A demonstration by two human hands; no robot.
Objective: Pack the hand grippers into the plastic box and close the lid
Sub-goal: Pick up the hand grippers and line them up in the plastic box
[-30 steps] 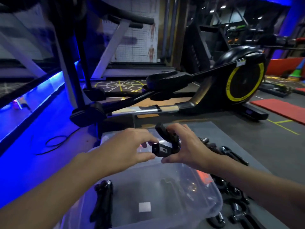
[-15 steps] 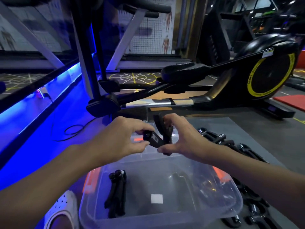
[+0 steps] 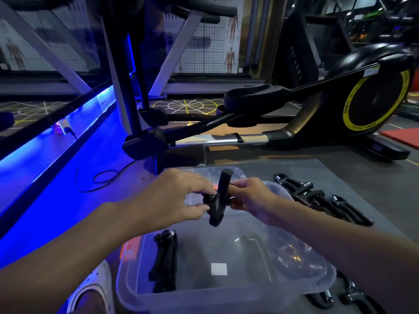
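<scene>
One head-worn wide-angle view, facing forward and down; left hand (image 3: 172, 196) and right hand (image 3: 256, 200) close under lens, plastic box (image 3: 226, 299) just below them, elliptical machine (image 3: 335, 109) farther back.

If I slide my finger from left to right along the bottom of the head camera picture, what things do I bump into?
White shoe → black hand gripper lying in the plastic box → white square patch on the box bottom → loose hand grippers on the mat.

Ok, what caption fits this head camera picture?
Left hand and right hand hold a black hand gripper over the clear plastic box.
</scene>
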